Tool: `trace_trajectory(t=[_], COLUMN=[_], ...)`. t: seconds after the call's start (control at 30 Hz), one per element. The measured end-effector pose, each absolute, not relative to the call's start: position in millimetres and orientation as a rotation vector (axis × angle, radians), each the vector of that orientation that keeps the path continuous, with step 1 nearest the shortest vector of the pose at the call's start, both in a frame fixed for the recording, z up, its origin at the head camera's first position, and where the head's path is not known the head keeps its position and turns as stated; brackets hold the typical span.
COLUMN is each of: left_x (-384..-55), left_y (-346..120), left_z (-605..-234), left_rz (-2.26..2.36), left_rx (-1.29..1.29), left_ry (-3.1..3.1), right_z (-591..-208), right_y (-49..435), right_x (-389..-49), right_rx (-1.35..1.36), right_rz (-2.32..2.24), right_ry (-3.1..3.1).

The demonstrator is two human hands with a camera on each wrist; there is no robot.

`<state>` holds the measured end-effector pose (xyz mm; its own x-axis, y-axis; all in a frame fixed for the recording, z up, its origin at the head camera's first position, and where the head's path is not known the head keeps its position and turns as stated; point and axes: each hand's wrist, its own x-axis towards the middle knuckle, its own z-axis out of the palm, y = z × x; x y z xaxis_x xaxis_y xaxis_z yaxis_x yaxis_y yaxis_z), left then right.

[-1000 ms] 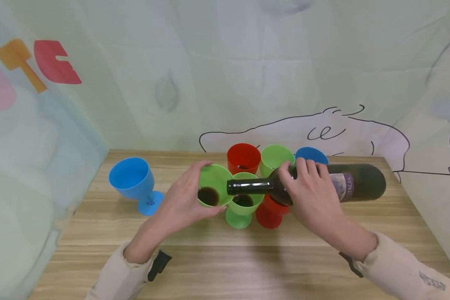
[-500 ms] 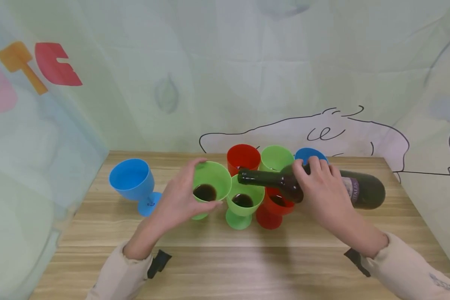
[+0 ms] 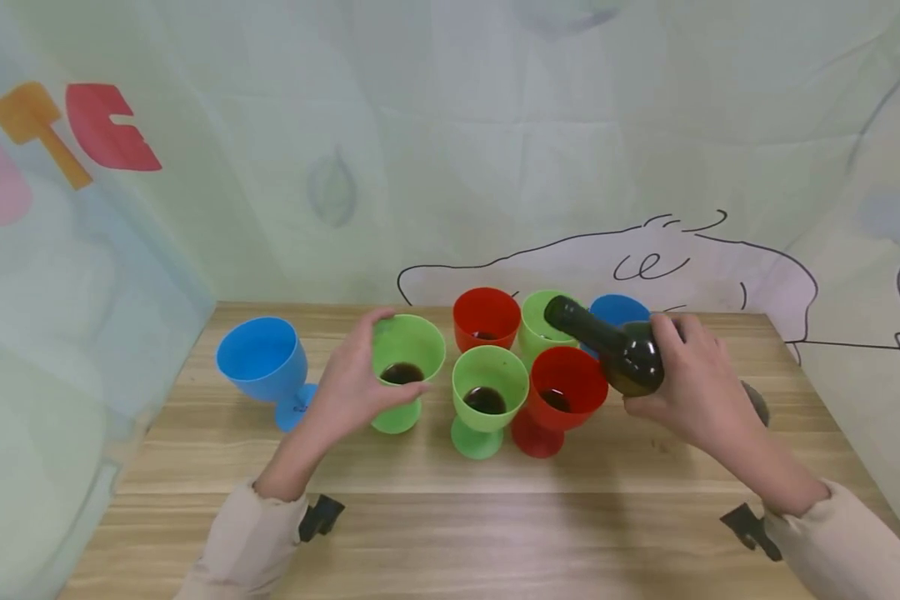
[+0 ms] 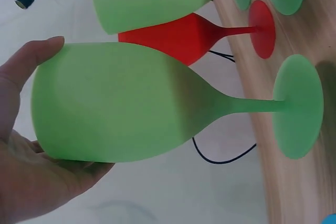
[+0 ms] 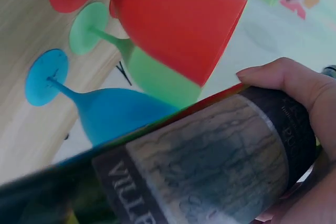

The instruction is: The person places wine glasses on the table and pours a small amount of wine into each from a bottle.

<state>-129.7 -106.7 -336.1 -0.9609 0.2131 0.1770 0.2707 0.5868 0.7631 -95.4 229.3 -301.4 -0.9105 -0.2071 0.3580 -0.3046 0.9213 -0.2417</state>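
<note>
My left hand (image 3: 352,375) holds a green plastic goblet (image 4: 121,103) by its bowl, thumb near the rim. The goblet is upright with dark liquid in the bottom, and its foot looks to be on the table. My right hand (image 3: 697,383) grips a dark wine bottle (image 5: 205,166) around its labelled body. The bottle leans with its neck raised toward the upper left, its mouth in front of the back green goblet (image 3: 540,321). Between the hands stand a second green goblet (image 3: 487,383) and a red goblet (image 3: 570,387), both with dark liquid.
A blue goblet (image 3: 262,358) stands at the left of the wooden table (image 3: 420,533). Behind the front goblets are another red goblet (image 3: 487,317) and a blue goblet (image 3: 618,310), partly hidden by the bottle. A printed cloth (image 3: 450,167) hangs at the back.
The bottle has swung from nearly level over the front goblets to a raised-neck lean at the right. My left hand has brought its green goblet left, away from its neighbour, and straightened it upright.
</note>
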Motion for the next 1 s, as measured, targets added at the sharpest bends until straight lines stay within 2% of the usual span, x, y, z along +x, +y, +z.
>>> trace_trajectory(t=[0.23, 0.5, 1.0], left_x=[-142, -153, -181], left_y=[-110, -110, -102], left_z=[-347, -352, -358], left_rz=[-1.393, -1.433, -1.548], left_rx=[-0.321, -0.236, -0.266], left_ry=[-2.738, -2.763, -2.711], right_z=[-313, -335, -358], right_y=[252, 273, 283], right_x=[-95, -96, -94], right_rx=[0.256, 0.181, 0.058], right_rz=[0.713, 0.770, 0.860], right_ry=[-2.774, -2.790, -2.784])
